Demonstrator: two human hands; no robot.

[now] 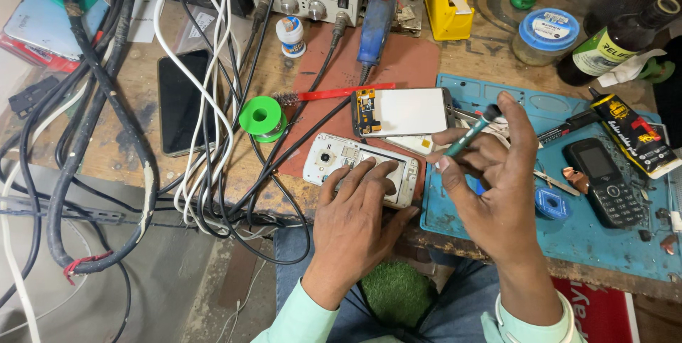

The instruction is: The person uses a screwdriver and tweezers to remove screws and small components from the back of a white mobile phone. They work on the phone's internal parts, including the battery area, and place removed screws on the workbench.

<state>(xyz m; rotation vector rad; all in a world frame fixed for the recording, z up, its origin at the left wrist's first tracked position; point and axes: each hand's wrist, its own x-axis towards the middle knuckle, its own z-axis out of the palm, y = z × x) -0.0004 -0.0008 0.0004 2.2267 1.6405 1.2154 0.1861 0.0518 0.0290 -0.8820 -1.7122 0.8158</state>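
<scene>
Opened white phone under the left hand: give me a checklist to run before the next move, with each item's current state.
1. Left hand pins the opened white phone flat on the bench: ok.
2. Right hand grips the teal-handled tool: ok.
3. Tool tip position: cannot tell, the fingers hide it.
4. Detached screen panel lies apart from the phone, behind it: ok.
5. Black cables run right beside the phone's left end: not ok.
6. Small loose parts on the blue mat lie clear of the right hand: ok.
</scene>
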